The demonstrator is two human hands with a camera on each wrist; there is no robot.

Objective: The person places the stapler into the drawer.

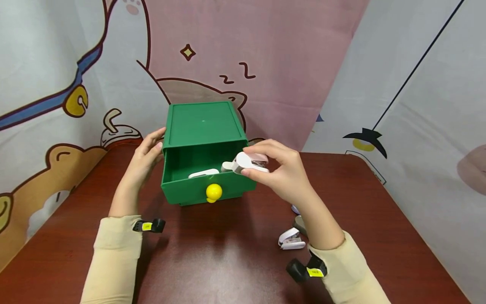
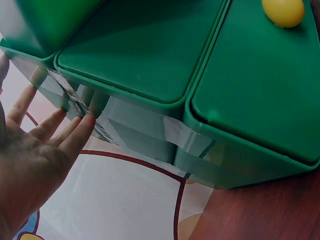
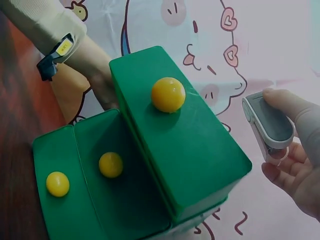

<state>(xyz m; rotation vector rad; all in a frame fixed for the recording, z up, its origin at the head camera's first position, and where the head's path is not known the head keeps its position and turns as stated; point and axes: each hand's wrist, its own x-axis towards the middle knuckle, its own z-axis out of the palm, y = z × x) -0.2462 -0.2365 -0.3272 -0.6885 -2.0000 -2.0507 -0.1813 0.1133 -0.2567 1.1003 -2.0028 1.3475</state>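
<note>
My right hand (image 1: 284,173) pinches a small white stapler (image 1: 243,162) between thumb and fingers, over the front right of a pulled-out top drawer (image 1: 190,192). In the right wrist view the held stapler (image 3: 270,120) shows a grey upper face. A white item (image 1: 203,173) lies inside the drawer, mostly hidden by its front wall. Fairly straight fingers of my left hand (image 1: 144,158) rest along the left side of the green drawer cabinet (image 1: 205,122). In the left wrist view, the left hand's fingertips (image 2: 86,121) are against the clear side wall.
Two lower drawers with yellow knobs (image 3: 111,165) sit closed below. On the brown table (image 1: 212,261), at the right, lie a white stapler (image 1: 291,240), a grey item (image 1: 299,223) and a purple item (image 1: 295,209) partly behind my forearm. A printed curtain (image 1: 296,50) hangs behind.
</note>
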